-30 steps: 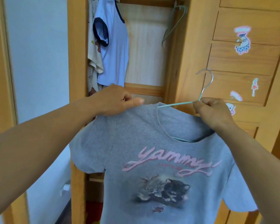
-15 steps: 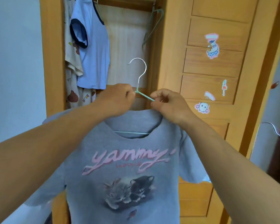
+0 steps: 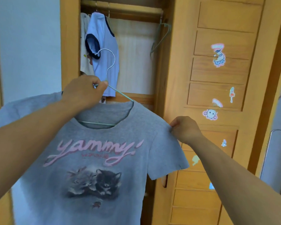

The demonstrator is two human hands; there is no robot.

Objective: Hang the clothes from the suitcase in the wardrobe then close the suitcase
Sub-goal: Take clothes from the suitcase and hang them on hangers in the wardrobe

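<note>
A grey T-shirt (image 3: 94, 159) with pink lettering and a kitten print hangs on a pale green wire hanger (image 3: 110, 64) in front of the open wardrobe. My left hand (image 3: 84, 91) grips the hanger at the base of its hook. My right hand (image 3: 184, 129) pinches the shirt's right shoulder seam. The wooden rail (image 3: 133, 11) runs across the top of the wardrobe opening. The suitcase is out of view.
A light blue shirt with dark trim (image 3: 102, 54) and a cream garment (image 3: 84, 46) hang at the rail's left end. An empty green hanger (image 3: 161, 38) hangs at the right end. The wardrobe door (image 3: 217, 95) with stickers stands to the right.
My right hand left the hanger and moved out to the shirt's right shoulder. My left hand took the hanger at the hook's base and the shirt rose toward the opening.
</note>
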